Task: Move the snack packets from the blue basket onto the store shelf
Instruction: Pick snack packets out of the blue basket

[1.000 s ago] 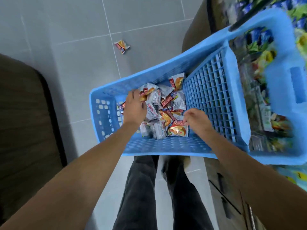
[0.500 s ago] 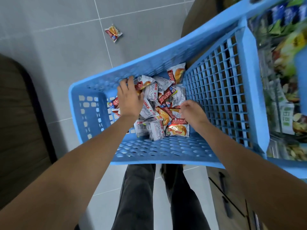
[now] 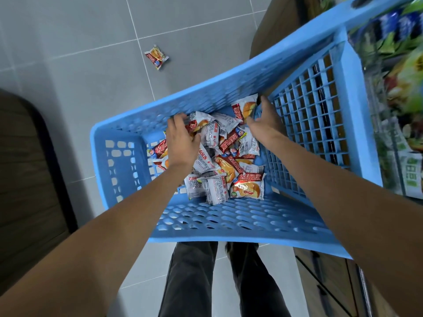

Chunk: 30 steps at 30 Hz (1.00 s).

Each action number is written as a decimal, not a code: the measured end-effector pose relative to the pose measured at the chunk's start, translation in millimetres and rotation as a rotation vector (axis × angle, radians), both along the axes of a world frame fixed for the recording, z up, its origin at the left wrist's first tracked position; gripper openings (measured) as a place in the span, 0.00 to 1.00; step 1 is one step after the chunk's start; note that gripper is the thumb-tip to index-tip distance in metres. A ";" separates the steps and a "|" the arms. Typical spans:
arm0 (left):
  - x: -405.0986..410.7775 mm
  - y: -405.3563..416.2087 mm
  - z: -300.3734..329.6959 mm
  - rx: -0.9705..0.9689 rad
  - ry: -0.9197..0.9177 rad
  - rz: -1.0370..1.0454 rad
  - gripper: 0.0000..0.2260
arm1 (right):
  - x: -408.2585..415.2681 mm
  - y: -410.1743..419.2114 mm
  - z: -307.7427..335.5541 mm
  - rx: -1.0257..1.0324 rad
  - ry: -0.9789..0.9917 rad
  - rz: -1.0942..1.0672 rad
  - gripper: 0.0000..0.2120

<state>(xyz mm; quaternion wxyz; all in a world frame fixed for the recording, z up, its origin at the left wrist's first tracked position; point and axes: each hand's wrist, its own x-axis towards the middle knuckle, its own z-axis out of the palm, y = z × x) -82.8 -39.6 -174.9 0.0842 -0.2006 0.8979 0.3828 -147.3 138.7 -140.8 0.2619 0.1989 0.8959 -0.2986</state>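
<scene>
a: what's the head view showing?

b: i'm looking down into the basket (image 3: 128,161), which is sitting tilted in front of me, above my legs (image 3: 206,277). the packets (image 3: 229,161) are lying heaped at its far end, red, white and orange wrappers piled on each other.

a: and your hands?

b: my left hand (image 3: 182,140) is lying palm down on the left side of the heap, fingers spread and curling over the packets at the far wall. it's touching them, but i can't tell whether it's actually gripping any. my right hand (image 3: 263,121) is reaching into the far right corner, fingers loosely open, thumb and fingers either side of one packet (image 3: 245,109) that's leaning against the far wall. i can't tell whether it's pinching it.

a: anything outside the basket?

b: one stray packet (image 3: 157,56) is lying on the grey floor tiles (image 3: 68,53), well apart from the basket. the shelf (image 3: 398,106) is running along my right, just beside the basket's grid wall, blurred, with green and blue packs on it.
</scene>
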 end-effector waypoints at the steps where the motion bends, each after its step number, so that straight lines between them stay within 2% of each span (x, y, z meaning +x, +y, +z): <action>1: -1.2 -2.2 -0.8 -0.007 -0.006 -0.026 0.24 | -3.1 0.1 -3.3 -0.002 0.002 0.031 0.32; 4: -7.4 -8.3 -1.9 -0.035 -0.003 -0.112 0.27 | -9.8 2.8 -12.7 -0.040 0.000 0.064 0.34; 8: -21.4 -12.9 -2.8 -0.062 -0.023 -0.130 0.28 | -16.1 5.2 -24.1 -0.096 -0.018 0.007 0.35; 17: -38.1 -16.6 -6.5 -0.035 0.049 -0.151 0.16 | -47.8 -5.4 -54.5 -0.103 0.029 -0.031 0.32; 21: -47.6 -20.5 -11.4 -0.056 -0.014 -0.129 0.22 | -52.0 -16.1 -61.4 -0.051 0.048 -0.042 0.30; 25: -59.4 -24.4 -12.7 -0.153 -0.096 -0.186 0.20 | -48.2 -22.1 -66.7 0.028 0.068 -0.008 0.31; 30: -62.4 -27.3 -13.5 -0.050 -0.172 -0.163 0.21 | -43.9 -21.3 -67.7 0.026 0.102 0.041 0.23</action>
